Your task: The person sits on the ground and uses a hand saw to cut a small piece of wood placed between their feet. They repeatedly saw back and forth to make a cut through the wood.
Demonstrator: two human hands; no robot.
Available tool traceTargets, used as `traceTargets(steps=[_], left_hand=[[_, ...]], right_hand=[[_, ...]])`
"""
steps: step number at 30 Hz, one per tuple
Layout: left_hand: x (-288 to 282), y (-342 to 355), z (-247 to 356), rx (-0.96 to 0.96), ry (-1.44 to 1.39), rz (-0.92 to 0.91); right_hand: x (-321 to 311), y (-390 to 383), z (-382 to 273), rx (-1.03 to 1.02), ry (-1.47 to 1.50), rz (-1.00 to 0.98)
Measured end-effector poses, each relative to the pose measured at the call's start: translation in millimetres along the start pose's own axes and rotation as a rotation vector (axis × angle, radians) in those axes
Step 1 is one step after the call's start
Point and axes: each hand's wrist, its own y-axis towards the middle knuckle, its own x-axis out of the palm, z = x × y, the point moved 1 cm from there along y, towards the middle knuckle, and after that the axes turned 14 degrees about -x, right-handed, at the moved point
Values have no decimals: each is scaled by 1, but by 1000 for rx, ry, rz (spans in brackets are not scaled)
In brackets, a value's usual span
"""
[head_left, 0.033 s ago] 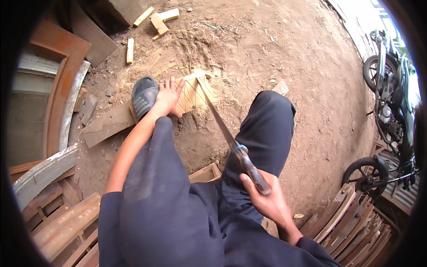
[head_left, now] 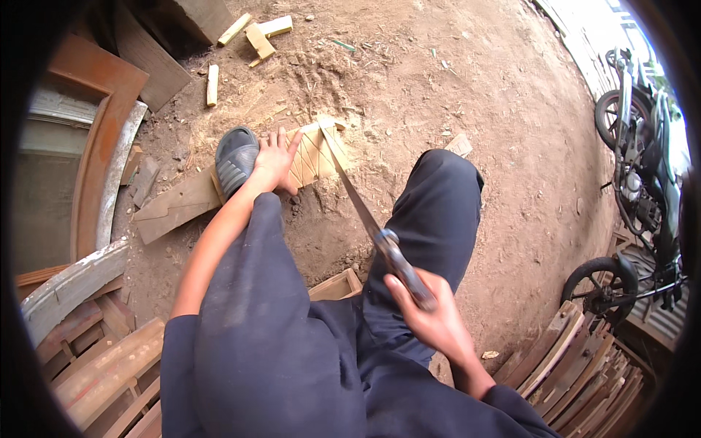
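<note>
A pale wooden board (head_left: 312,162), marked with dark zigzag lines, lies on the dirt across a longer brown plank (head_left: 175,206). My left hand (head_left: 274,162) presses down on the board with its fingers spread, just beside my sandalled foot (head_left: 237,160), which also rests on the wood. In my right hand (head_left: 434,310) is a hand saw (head_left: 358,201), gripped by its dark handle with a blue band. Its long tapered blade runs away to the left, and its tip end lies over the board near the far edge. Whether its teeth are in the wood I cannot tell.
Several pale offcuts (head_left: 261,41) lie on the dirt at the far left. A brown-framed panel (head_left: 109,109) leans at left. Stacked timber stands at lower left (head_left: 109,365) and lower right (head_left: 562,365). Motorcycles (head_left: 635,182) are parked at right. A small wooden box (head_left: 336,285) sits between my legs.
My right hand and the saw have shifted slightly forward and to the left, the blade sliding farther over the board. My left hand and foot stay in place.
</note>
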Motion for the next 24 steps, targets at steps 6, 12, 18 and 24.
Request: traceTargets(steps=[6,12,18,24], left_hand=[[-9,2,6,6,3,11],[-3,9,7,15,-4,15],[2,7,1,6,-1,19],[-1,10,7,25,-17,42]], right_hand=[[7,44,-14,-126,18,53],[-4,8,-26,-19,43,-74],[-17,22,-33,-46,29,-96],[-14,9,11,-18,189,-11]])
